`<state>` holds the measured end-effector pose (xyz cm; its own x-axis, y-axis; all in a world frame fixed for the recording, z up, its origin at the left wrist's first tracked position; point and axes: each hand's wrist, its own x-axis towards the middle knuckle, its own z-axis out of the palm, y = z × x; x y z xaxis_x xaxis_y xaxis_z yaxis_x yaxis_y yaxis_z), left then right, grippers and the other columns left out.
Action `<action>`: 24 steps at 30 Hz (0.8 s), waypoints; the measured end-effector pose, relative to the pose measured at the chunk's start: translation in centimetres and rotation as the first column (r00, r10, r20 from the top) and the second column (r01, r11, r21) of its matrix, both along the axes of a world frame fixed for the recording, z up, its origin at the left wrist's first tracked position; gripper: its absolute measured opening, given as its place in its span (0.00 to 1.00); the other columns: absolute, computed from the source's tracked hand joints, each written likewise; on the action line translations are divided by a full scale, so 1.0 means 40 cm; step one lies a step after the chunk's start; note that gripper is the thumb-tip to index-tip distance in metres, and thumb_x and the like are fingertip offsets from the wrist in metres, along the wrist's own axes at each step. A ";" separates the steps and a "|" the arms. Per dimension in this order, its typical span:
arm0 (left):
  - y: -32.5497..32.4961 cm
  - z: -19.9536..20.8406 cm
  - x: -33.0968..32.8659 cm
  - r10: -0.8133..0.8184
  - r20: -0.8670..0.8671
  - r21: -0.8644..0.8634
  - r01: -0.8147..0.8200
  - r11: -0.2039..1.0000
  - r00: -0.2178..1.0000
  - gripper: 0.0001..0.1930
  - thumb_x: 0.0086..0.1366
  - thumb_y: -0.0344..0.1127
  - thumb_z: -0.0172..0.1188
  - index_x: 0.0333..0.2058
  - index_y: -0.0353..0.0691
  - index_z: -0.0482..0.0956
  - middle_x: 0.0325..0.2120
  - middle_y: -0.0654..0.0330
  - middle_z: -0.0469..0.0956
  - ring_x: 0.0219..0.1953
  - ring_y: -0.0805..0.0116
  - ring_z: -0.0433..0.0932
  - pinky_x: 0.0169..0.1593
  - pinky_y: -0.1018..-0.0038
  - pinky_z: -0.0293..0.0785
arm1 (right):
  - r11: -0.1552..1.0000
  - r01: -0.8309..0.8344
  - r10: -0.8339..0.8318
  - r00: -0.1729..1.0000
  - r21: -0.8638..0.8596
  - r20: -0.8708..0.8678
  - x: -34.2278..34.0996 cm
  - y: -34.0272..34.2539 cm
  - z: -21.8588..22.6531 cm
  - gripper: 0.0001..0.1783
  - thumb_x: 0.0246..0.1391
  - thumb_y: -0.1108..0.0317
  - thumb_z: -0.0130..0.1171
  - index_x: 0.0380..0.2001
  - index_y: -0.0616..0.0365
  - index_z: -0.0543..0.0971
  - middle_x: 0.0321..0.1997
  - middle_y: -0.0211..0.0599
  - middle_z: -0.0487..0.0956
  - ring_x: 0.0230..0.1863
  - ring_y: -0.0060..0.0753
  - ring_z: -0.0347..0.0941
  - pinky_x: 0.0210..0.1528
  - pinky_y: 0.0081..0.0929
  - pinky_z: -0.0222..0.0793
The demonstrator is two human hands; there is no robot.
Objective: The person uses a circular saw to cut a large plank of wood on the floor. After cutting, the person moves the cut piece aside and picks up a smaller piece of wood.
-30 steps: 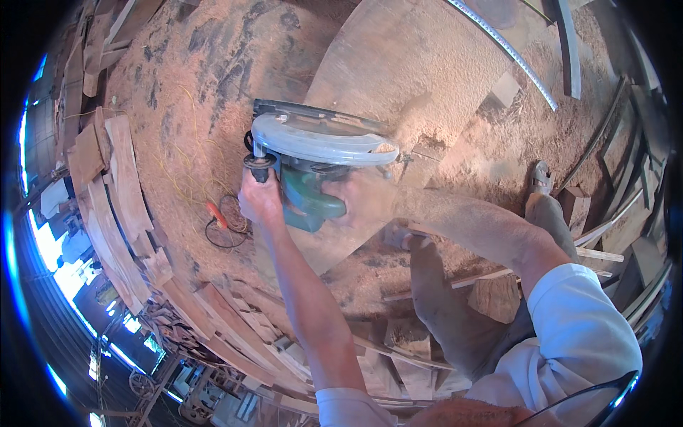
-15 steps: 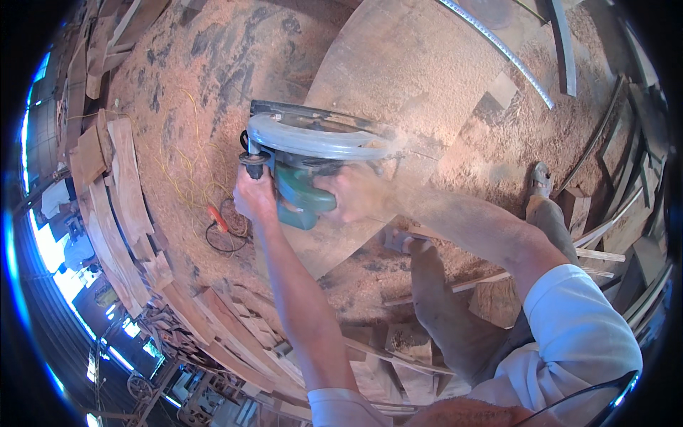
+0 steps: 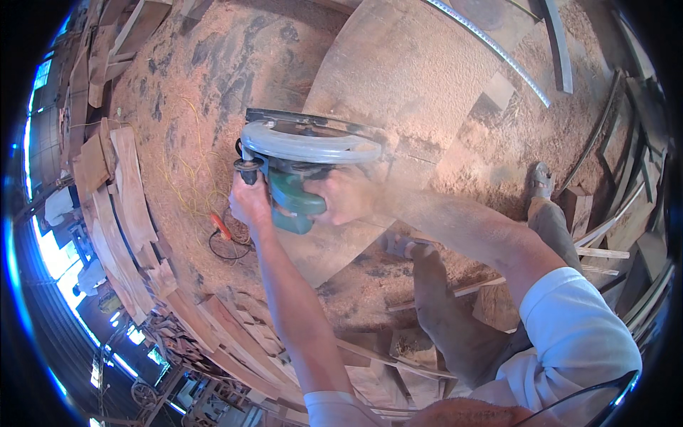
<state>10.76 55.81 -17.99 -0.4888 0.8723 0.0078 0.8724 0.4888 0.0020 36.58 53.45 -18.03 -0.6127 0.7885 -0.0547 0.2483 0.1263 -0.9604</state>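
Observation:
A circular saw [image 3: 313, 147] with a grey blade guard and green motor body rests on a wide, dust-covered wooden board [image 3: 388, 64]. My left hand [image 3: 249, 203] is wrapped round the black front knob of the saw. Behind the guard, my right hand [image 3: 348, 196] grips the saw's rear handle, its fingers partly lost in flying sawdust. The blade and the spot where it meets the board are hidden by the guard and dust. A dark base plate edge shows along the saw's far side.
Yellow cord [image 3: 188, 164] and an orange-red plug [image 3: 221, 226] lie on the sawdust-covered floor at left. A measuring rule [image 3: 498, 51] and a grey metal bar [image 3: 558, 50] lie at far right. Stacked planks [image 3: 131, 185] flank the left side. My feet stand right of the board.
The saw and both hands have shifted slightly left across the board. The dust near the guard's right end looks thinner.

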 end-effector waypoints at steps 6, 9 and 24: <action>0.017 0.001 0.005 0.016 0.002 -0.033 -0.016 0.999 1.000 0.21 0.65 0.57 0.67 0.50 0.54 0.85 0.40 0.48 0.88 0.44 0.37 0.86 0.47 0.44 0.80 | 0.998 0.037 -0.035 0.998 0.047 -0.050 -0.012 0.004 -0.026 0.22 0.49 0.55 0.76 0.42 0.57 0.84 0.27 0.54 0.85 0.32 0.59 0.86 0.38 0.51 0.82; 0.024 -0.001 0.000 -0.001 0.005 -0.011 0.001 1.000 1.000 0.20 0.65 0.56 0.68 0.50 0.54 0.85 0.40 0.49 0.88 0.44 0.38 0.87 0.47 0.44 0.81 | 1.000 0.027 -0.027 1.000 0.008 -0.007 -0.024 0.009 -0.029 0.23 0.49 0.54 0.76 0.42 0.58 0.85 0.27 0.54 0.86 0.33 0.59 0.86 0.39 0.51 0.83; 0.042 0.017 -0.012 0.018 -0.017 -0.034 -0.019 0.999 1.000 0.19 0.66 0.56 0.67 0.47 0.51 0.85 0.40 0.49 0.89 0.45 0.38 0.87 0.47 0.43 0.81 | 0.998 0.030 -0.028 0.998 0.046 -0.059 -0.046 0.027 -0.019 0.23 0.51 0.53 0.74 0.43 0.59 0.85 0.29 0.56 0.86 0.35 0.60 0.87 0.40 0.50 0.84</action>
<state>10.27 57.47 -17.32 -0.5051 0.8629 -0.0135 0.8628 0.5046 -0.0291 34.75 54.55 -18.78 -0.5906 0.8068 0.0182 0.1960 0.1653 -0.9666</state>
